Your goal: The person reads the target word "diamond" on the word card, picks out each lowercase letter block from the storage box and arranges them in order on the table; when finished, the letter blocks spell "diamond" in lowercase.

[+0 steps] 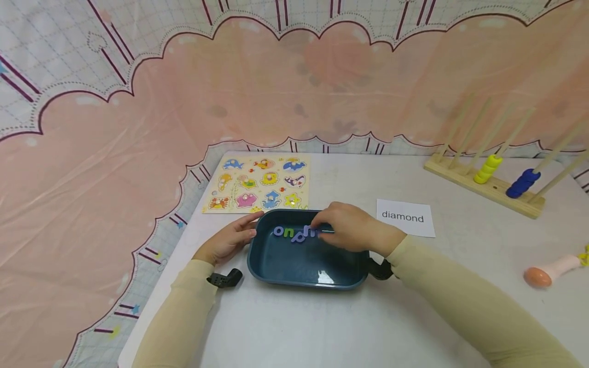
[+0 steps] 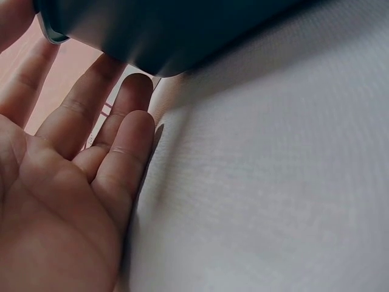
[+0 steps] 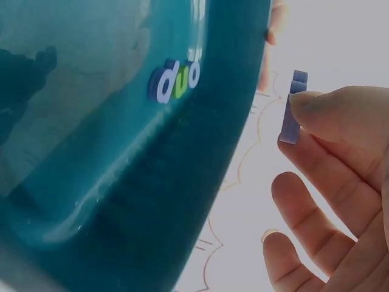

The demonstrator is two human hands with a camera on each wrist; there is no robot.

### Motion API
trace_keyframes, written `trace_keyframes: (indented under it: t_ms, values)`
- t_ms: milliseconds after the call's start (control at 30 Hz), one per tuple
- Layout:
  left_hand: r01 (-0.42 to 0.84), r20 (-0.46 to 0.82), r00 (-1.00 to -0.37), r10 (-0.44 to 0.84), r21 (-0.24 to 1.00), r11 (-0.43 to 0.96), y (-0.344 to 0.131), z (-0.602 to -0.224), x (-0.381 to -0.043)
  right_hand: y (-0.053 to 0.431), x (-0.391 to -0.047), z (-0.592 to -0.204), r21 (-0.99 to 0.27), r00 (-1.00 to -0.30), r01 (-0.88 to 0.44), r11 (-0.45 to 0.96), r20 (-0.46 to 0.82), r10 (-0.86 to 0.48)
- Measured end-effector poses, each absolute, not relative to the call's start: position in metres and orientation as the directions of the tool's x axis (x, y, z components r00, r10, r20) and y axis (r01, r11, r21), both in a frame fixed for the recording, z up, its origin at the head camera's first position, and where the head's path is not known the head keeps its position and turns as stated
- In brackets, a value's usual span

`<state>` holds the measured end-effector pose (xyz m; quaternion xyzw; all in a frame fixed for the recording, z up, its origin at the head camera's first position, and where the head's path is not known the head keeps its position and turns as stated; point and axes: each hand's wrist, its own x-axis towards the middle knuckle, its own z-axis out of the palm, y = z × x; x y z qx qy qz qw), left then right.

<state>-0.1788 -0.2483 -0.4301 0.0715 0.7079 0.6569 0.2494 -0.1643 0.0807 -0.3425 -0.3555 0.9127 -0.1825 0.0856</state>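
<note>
My right hand [image 1: 352, 227] pinches a purple letter [image 1: 309, 231] between thumb and index finger, over the far side of the dark teal tray [image 1: 299, 284]. In the right wrist view this purple letter [image 3: 292, 112] shows edge-on, above the rim; from the head it looks like an m, partly covered by the fingers. Inside the tray lie a purple o [image 1: 278, 231], a green letter [image 1: 288, 232] like an n, and a purple letter [image 1: 298, 237] with a round bowl and stem. Fairly straight fingers of my left hand [image 1: 227, 240] rest against the tray's left end.
Behind the tray lies a sea-animal puzzle board [image 1: 257, 184]. A white card reading "diamond" [image 1: 407, 219] is to the right of my right hand. Farther right stand a wooden peg abacus [image 1: 483, 186] with yellow and blue beads and a pink toy with an orange end [image 1: 547, 273].
</note>
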Motion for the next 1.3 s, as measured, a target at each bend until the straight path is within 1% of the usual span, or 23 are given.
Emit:
trace_keyframes:
  t_ms: [267, 500, 767, 1033, 1300]
  values:
    - [-0.231, -0.258, -0.862, 0.436, 0.966, 0.114, -0.249, -0.430, -0.179, 0.107, -0.162, -0.338, -0.378, -0.731, -0.645, 0.664, 0.052, -0.680]
    - [-0.219, -0.252, -0.859, 0.446, 0.968, 0.124, -0.250, -0.431, -0.180, 0.130, -0.160, -0.342, -0.373, -0.747, -0.635, 0.676, 0.074, -0.661]
    - [-0.219, -0.257, -0.854, 0.453, 0.966, 0.134, -0.251, -0.432, -0.181, 0.153, -0.155, -0.344, -0.400, -0.793, -0.580, 0.709, 0.077, -0.605]
    - [-0.222, -0.263, -0.854, 0.448, 0.965, 0.142, -0.250, -0.430, -0.180, 0.177, -0.155, -0.343, -0.434, -0.832, -0.532, 0.727, 0.106, -0.545]
    - [-0.217, -0.262, -0.853, 0.451, 0.965, 0.151, -0.250, -0.429, -0.179, 0.200, -0.155, -0.343, -0.428, -0.876, -0.455, 0.781, 0.057, -0.480]
